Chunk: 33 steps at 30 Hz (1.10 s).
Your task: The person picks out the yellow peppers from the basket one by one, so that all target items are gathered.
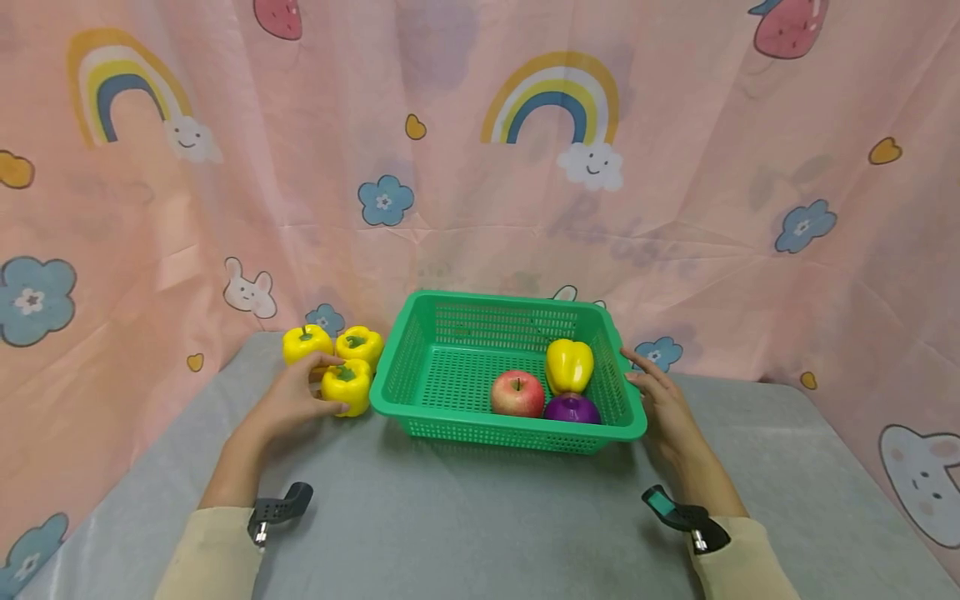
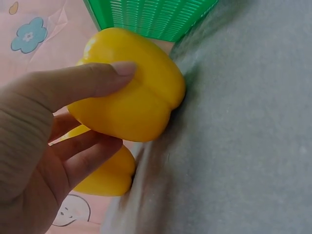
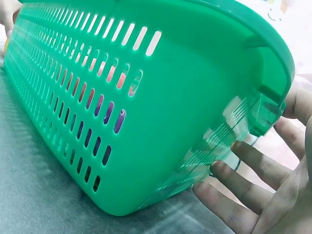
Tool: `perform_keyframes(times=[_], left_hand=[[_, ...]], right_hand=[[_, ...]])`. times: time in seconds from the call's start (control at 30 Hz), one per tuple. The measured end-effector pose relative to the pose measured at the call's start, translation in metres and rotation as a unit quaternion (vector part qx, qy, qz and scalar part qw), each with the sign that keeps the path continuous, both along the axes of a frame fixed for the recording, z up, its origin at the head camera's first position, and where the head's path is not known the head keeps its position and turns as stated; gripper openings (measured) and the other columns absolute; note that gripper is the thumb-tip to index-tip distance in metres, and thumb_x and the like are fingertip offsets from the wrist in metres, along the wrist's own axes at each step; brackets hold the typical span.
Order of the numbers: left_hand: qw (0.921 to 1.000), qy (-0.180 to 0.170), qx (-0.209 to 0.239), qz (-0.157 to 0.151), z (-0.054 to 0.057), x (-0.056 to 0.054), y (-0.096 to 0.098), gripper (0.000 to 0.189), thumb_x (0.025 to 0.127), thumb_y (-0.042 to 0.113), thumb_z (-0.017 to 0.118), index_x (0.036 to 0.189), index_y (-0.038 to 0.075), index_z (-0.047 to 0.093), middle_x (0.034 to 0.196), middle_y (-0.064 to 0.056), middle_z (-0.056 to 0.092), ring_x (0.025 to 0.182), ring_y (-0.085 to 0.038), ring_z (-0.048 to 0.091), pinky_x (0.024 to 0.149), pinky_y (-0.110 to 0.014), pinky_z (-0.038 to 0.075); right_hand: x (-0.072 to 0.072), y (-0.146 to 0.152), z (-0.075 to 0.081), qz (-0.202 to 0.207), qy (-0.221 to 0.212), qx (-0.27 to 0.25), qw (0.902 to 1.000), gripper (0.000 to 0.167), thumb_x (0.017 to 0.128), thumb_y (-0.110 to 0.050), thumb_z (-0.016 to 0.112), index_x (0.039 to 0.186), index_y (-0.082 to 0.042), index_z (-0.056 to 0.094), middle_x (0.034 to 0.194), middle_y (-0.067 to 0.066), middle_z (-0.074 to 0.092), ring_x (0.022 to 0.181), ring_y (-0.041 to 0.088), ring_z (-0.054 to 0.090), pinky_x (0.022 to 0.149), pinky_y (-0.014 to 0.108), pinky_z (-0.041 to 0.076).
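Observation:
My left hand (image 1: 297, 397) holds a yellow bell pepper (image 1: 350, 389) that sits just left of the green basket. In the left wrist view, the thumb lies across that pepper (image 2: 146, 92) while the other fingers reach around its far side, partly hidden. Two more yellow bell peppers (image 1: 307, 343) (image 1: 361, 344) stand behind it. At the basket's right end, my right hand (image 1: 667, 408) has its fingers extended against the outer wall, fingertips near the rim. The green basket (image 1: 480, 423) contains a red apple (image 1: 517, 394), a yellow bell pepper (image 1: 569, 367) and a purple onion (image 1: 572, 408).
A grey cloth covers the table (image 1: 465, 525). Behind it hangs a pink curtain (image 1: 465, 183) printed with rainbows, flowers and rabbits, close behind the basket. Dark straps (image 1: 281, 507) sit at both wrists over beige sleeves.

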<state>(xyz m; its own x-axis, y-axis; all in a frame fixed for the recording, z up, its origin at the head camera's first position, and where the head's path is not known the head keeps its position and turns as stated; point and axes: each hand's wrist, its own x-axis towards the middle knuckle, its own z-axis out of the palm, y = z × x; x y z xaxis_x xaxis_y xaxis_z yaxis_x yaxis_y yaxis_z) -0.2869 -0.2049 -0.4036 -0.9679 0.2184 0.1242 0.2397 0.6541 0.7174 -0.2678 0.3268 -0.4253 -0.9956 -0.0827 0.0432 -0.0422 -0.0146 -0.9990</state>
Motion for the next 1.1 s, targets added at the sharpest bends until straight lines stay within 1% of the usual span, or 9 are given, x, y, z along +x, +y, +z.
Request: perform_keyframes(times=[0.13,0.3,0.4,0.57,0.7,0.8,0.93,1.0,1.1], left_hand=[[0.9999,0.005,-0.011,-0.002,-0.001,0.0,0.0,0.067,0.082,0.013,0.082,0.139,-0.001,0.049,0.145,-0.024,0.053,0.133,-0.046,0.052,0.107,-0.057,0.049],[0.9997,0.007,-0.021,-0.007,-0.004,0.001,-0.001,0.07,0.081,0.014,0.083,0.142,0.002,0.05,0.149,-0.023,0.049,0.131,-0.045,0.053,0.103,-0.055,0.053],[0.9994,0.013,-0.029,-0.012,-0.004,0.001,-0.001,0.073,0.081,0.018,0.084,0.144,0.004,0.05,0.149,-0.023,0.049,0.129,-0.045,0.054,0.102,-0.055,0.053],[0.9987,0.022,-0.044,-0.016,-0.003,0.0,0.0,0.075,0.08,0.023,0.085,0.144,0.005,0.052,0.147,-0.024,0.052,0.127,-0.044,0.055,0.102,-0.057,0.052],[0.9984,0.025,-0.048,-0.02,0.003,0.002,0.001,0.073,0.08,0.026,0.085,0.142,0.006,0.053,0.147,-0.023,0.053,0.127,-0.043,0.054,0.104,-0.06,0.049],[0.998,0.022,-0.058,-0.015,0.009,0.005,-0.002,0.072,0.081,0.028,0.084,0.142,0.005,0.053,0.148,-0.023,0.052,0.132,-0.045,0.051,0.108,-0.064,0.044],[0.9968,0.025,-0.076,-0.003,0.017,0.008,-0.001,0.069,0.09,0.032,0.076,0.146,0.004,0.049,0.15,-0.022,0.051,0.136,-0.047,0.048,0.11,-0.065,0.042],[0.9962,0.038,-0.078,0.003,0.022,0.008,0.002,0.064,0.094,0.031,0.071,0.148,0.005,0.047,0.15,-0.021,0.052,0.135,-0.046,0.05,0.109,-0.064,0.044],[0.9944,0.072,-0.076,0.016,0.031,0.008,0.01,0.056,0.098,0.028,0.066,0.148,0.008,0.048,0.147,-0.019,0.054,0.131,-0.044,0.055,0.106,-0.062,0.048]], right_hand=[[0.003,0.0,-0.001,-0.001,-0.004,0.0,1.0,0.06,0.108,-0.03,0.047,0.162,-0.016,0.024,0.121,-0.013,0.057,0.099,0.003,0.068,0.081,0.023,0.059],[0.005,0.0,-0.002,0.0,-0.006,-0.003,1.0,0.059,0.108,-0.029,0.046,0.162,-0.017,0.025,0.121,-0.013,0.057,0.101,0.003,0.068,0.081,0.023,0.059],[0.006,0.001,-0.002,0.0,-0.005,-0.004,1.0,0.059,0.108,-0.029,0.047,0.162,-0.018,0.025,0.121,-0.013,0.057,0.101,0.003,0.068,0.081,0.023,0.059],[0.007,0.002,-0.003,-0.001,-0.005,-0.006,1.0,0.06,0.108,-0.029,0.047,0.162,-0.016,0.023,0.12,-0.013,0.058,0.099,0.003,0.069,0.079,0.023,0.059],[0.005,0.001,-0.002,-0.007,-0.006,-0.006,0.9999,0.059,0.108,-0.029,0.046,0.162,-0.017,0.024,0.121,-0.013,0.058,0.1,0.003,0.069,0.08,0.022,0.059],[0.003,-0.001,0.001,-0.001,-0.006,-0.008,1.0,0.059,0.108,-0.029,0.047,0.162,-0.018,0.025,0.124,-0.012,0.056,0.103,0.003,0.068,0.083,0.022,0.058],[0.0,-0.003,0.003,0.006,-0.005,-0.005,1.0,0.059,0.108,-0.028,0.046,0.162,-0.017,0.025,0.122,-0.011,0.057,0.101,0.004,0.068,0.082,0.023,0.059],[0.0,-0.003,0.003,0.003,-0.003,-0.006,1.0,0.059,0.108,-0.027,0.045,0.162,-0.016,0.024,0.12,-0.011,0.058,0.099,0.004,0.069,0.08,0.023,0.059],[0.001,-0.001,0.003,0.002,-0.003,-0.01,0.9999,0.059,0.108,-0.026,0.045,0.162,-0.015,0.022,0.12,-0.011,0.058,0.098,0.004,0.068,0.079,0.023,0.058]])
